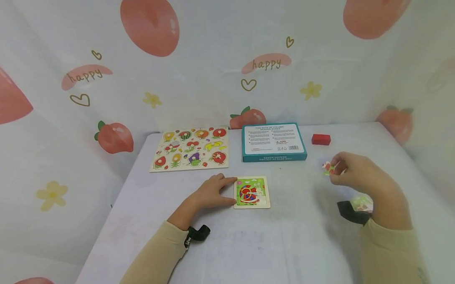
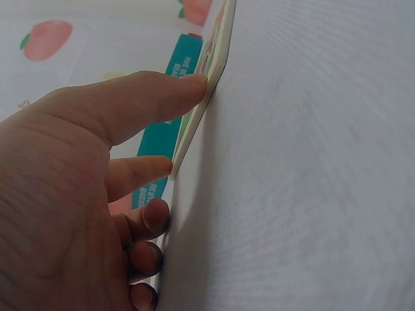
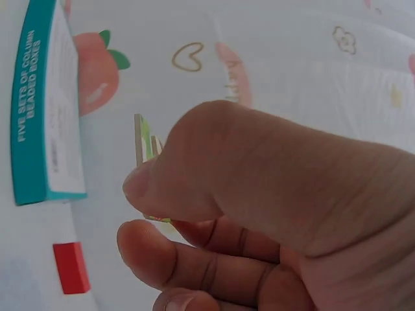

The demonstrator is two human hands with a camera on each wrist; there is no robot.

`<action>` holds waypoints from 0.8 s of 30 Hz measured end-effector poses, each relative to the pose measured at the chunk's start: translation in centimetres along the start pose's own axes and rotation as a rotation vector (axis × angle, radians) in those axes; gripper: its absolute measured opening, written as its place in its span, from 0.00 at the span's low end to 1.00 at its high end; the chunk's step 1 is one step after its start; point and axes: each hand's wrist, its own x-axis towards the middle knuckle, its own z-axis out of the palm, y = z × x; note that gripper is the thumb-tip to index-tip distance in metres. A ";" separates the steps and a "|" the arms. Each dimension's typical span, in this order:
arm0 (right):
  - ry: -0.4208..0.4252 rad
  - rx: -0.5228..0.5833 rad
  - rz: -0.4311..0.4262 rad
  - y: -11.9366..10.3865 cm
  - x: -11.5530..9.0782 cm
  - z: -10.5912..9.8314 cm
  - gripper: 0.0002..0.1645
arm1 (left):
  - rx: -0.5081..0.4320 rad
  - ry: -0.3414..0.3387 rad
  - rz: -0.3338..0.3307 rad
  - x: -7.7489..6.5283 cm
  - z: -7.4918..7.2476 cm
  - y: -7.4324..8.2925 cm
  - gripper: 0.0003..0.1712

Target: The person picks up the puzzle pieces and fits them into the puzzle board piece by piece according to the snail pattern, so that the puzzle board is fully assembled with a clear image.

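Observation:
A small square wooden jigsaw puzzle (image 1: 251,192) with a red, blue and green picture lies on the table. A pale gap shows at its lower right. My left hand (image 1: 210,193) touches the puzzle's left edge with thumb and index finger, held fairly straight; the left wrist view shows the thumb (image 2: 162,94) on the wooden rim. To the right, my right hand (image 1: 356,171) pinches a puzzle piece (image 1: 327,167) above the table. The right wrist view shows only a sliver of the puzzle piece (image 3: 144,139) past the thumb. Another green printed item (image 1: 362,203) is partly hidden by the right wrist.
Behind the puzzle lie a fruit peg board (image 1: 190,148) at left and a teal-and-white box (image 1: 274,141) in the middle. A red block (image 1: 321,139) sits right of the box. A fruit-printed cloth (image 1: 207,74) hangs along the table's back edge.

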 end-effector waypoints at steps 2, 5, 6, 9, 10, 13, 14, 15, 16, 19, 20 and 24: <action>0.011 0.009 -0.018 -0.4 -0.3 -0.2 0.23 | 0.000 0.000 -0.001 0.0 0.0 0.0 0.45; 0.026 0.037 -0.023 -1.0 -0.8 -0.4 0.23 | 0.004 0.001 -0.001 0.0 -0.1 0.0 0.45; 0.037 0.041 -0.031 -1.3 -1.0 -0.5 0.23 | 0.004 0.000 -0.001 0.0 -0.1 0.1 0.45; 0.064 0.055 -0.049 -1.9 -1.7 -0.8 0.22 | 0.002 -0.005 0.000 0.0 -0.1 0.1 0.45; 0.076 0.058 -0.058 -2.1 -1.9 -0.8 0.21 | 0.002 -0.006 0.002 0.0 -0.1 0.1 0.45; 0.097 0.072 -0.078 -2.6 -2.3 -0.9 0.21 | 0.004 -0.008 0.005 0.0 -0.1 0.0 0.45; 0.103 0.077 -0.080 -2.8 -2.5 -0.9 0.21 | 0.009 -0.009 0.003 0.0 -0.1 0.0 0.45; 0.114 0.082 -0.087 -3.0 -2.5 -0.9 0.21 | 0.010 -0.008 0.003 0.0 -0.1 0.0 0.45; 0.122 0.088 -0.094 -3.2 -2.6 -0.9 0.21 | 0.008 -0.006 0.004 0.1 -0.1 0.0 0.45; 0.157 0.109 -0.131 -3.8 -2.8 -0.5 0.21 | 0.010 -0.007 -0.002 0.1 -0.1 0.0 0.46; 0.170 0.116 -0.148 -4.0 -2.8 -0.4 0.20 | 0.004 -0.006 0.000 0.0 -0.1 0.0 0.46; 0.204 0.139 -0.224 -5.2 -2.8 0.3 0.17 | -0.005 -0.006 0.003 0.0 -0.2 0.1 0.45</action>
